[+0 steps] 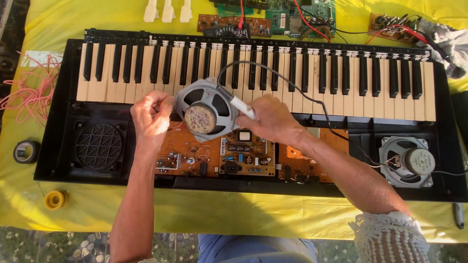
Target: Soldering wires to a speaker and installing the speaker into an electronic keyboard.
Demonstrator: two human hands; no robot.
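Head view: left hand (152, 116) pinching rim of loose speaker (204, 109), raised over orange board (214, 153) of opened keyboard (253, 78). Right hand (270, 118) closed on soldering iron (239, 103), tip apparently at frame. Risks: hot tip slipping onto fingers; cord (292, 87) snagging keys; speaker dropping onto board.

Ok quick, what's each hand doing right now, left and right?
Left hand: closed, gripping the edge of the loose speaker.
Right hand: closed on the soldering iron, tip at the speaker's frame.
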